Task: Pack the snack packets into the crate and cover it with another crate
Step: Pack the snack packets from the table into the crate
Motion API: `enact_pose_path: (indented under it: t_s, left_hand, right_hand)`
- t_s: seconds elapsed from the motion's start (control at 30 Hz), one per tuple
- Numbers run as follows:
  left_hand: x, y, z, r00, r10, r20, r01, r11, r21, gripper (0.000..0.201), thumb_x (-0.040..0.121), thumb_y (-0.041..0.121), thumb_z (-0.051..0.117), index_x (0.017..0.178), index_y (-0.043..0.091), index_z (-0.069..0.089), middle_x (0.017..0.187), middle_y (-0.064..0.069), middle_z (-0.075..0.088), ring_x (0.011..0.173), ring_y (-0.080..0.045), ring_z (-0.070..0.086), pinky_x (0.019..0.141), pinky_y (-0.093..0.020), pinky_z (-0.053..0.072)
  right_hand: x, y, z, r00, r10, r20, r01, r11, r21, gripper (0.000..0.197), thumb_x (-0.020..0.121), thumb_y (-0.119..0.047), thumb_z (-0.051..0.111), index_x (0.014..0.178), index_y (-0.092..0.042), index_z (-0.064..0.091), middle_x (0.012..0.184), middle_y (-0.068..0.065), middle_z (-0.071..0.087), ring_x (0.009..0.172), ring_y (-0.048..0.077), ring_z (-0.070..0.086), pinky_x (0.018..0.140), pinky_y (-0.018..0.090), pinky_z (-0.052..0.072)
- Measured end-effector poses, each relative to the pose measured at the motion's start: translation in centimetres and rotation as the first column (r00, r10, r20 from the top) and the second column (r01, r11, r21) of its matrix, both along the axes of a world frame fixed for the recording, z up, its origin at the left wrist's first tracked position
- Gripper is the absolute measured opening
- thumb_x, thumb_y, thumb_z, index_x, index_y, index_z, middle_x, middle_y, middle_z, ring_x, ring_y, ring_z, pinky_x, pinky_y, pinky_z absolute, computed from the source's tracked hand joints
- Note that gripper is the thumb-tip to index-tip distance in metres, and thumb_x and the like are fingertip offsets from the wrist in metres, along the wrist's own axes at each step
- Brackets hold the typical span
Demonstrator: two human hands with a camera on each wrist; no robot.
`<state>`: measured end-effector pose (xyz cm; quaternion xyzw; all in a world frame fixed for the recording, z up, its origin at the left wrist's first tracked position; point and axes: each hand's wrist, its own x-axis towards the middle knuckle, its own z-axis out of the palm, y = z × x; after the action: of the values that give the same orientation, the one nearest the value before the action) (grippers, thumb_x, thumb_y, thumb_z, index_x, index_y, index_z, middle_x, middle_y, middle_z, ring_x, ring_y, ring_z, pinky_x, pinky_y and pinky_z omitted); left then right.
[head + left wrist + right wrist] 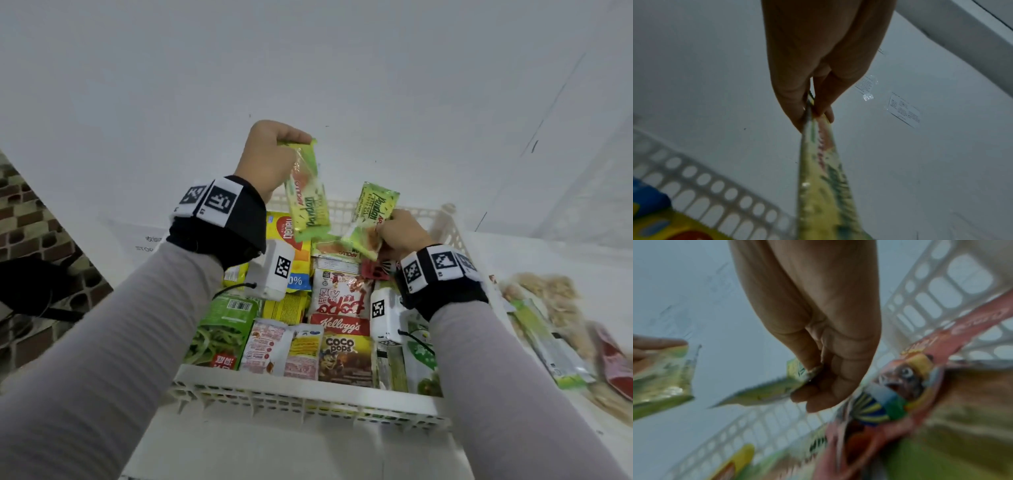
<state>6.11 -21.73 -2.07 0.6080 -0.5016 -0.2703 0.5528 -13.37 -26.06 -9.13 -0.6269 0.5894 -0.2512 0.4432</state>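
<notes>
**Inspector A:** The left hand (pixel 270 154) is pinching the top seam of one Pandan packet (pixel 308 202), letting it hang above the far part of the white crate (pixel 301 390); in the left wrist view its fingers (pixel 797 104) are clamped on that seam. The right hand (pixel 402 233) is gripping a second Pandan packet (pixel 368 219) by its lower end, tilted, just above the far right of the crate.

**Inspector B:** The crate is standing on the worktop (pixel 548 260), already looking nearly full; more loose packets (pixel 551 329) are lying on the right, outside it.

**Inspector A:** My concern: with each packet being held by one thin edge only, either could be slipping out and landing beyond the far wall; also, packets piling above the rim would likely be stopping the covering crate from seating flat.

**Inspector B:** No second crate is showing in any view.
</notes>
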Motion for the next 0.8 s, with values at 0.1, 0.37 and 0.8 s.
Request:
enact_pose_path:
  t_s: [0.1, 0.37, 0.8]
  left_hand:
    - [-1.8, -0.1, -1.3, 0.993, -0.116, -0.018, 0.117, 0.989, 0.095, 0.041, 0.074, -0.021, 0.043, 0.086, 0.010, 0.067, 0.090, -0.014, 0.062, 0.075, -0.029, 0.058, 0.068, -0.038, 0.048]
    - [-4.6, -1.2, -7.0, 0.815, -0.260, 0.518, 0.131, 0.953, 0.272, 0.039, 0.085, -0.012, 0.044, 0.111, 0.008, 0.066, 0.128, -0.010, 0.051, 0.117, -0.022, 0.050, 0.088, -0.022, 0.041]
    - [-5.4, -0.5, -9.1, 0.148, -0.716, 0.682, 0.065, 0.695, 0.716, 0.076, 0.096, 0.035, 0.047, 0.148, 0.003, 0.002, 0.156, -0.022, -0.001, 0.145, -0.034, 0.003, 0.118, -0.043, 0.013]
  right_hand:
    - [-0.9, 0.1, 0.9, 0.998, 0.027, -0.065, -0.024, 0.999, 0.049, 0.026, 0.086, 0.008, 0.049, 0.069, -0.013, 0.048, 0.072, 0.002, 0.051, 0.065, 0.015, 0.050, 0.057, 0.025, 0.045]
    - [-1.2, 0.5, 0.8, 0.901, 0.255, -0.351, -0.195, 0.961, 0.198, 0.005, 0.089, -0.004, 0.055, 0.084, -0.005, 0.055, 0.090, 0.012, 0.057, 0.079, 0.022, 0.055, 0.085, 0.037, 0.050]
    - [-0.1, 1.9, 1.2, 0.668, 0.345, -0.659, -0.387, 0.918, 0.089, 0.079, 0.074, -0.015, 0.075, 0.138, -0.008, 0.030, 0.123, 0.012, 0.055, 0.105, 0.030, 0.060, 0.086, 0.044, 0.054]
